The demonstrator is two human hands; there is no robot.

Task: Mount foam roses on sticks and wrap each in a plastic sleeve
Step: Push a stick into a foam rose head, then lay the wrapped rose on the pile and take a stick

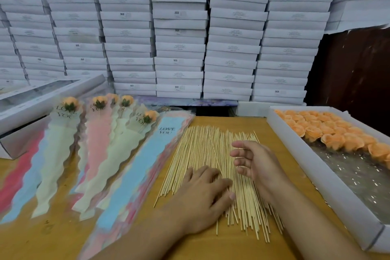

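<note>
With the left hand [202, 194] flat on the sticks [202, 154] and the right hand [253, 162] loosely open, sleeves [166, 131] read "LOVE YOU", boxes [176, 12] "SGS", their smaller print illegible.

At lower centre the left hand [202, 194] presses flat on the sticks [202, 150] spread over the tabletop [211, 247]; the right hand [255, 162] hovers loosely curled, foam roses [329, 133] boxed at right, sleeves [135, 167] at left

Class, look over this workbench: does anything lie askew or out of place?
One stick lies slantwise across the pile of sticks, just beyond the left hand, while the others run roughly parallel. Otherwise nothing stands out.
</note>
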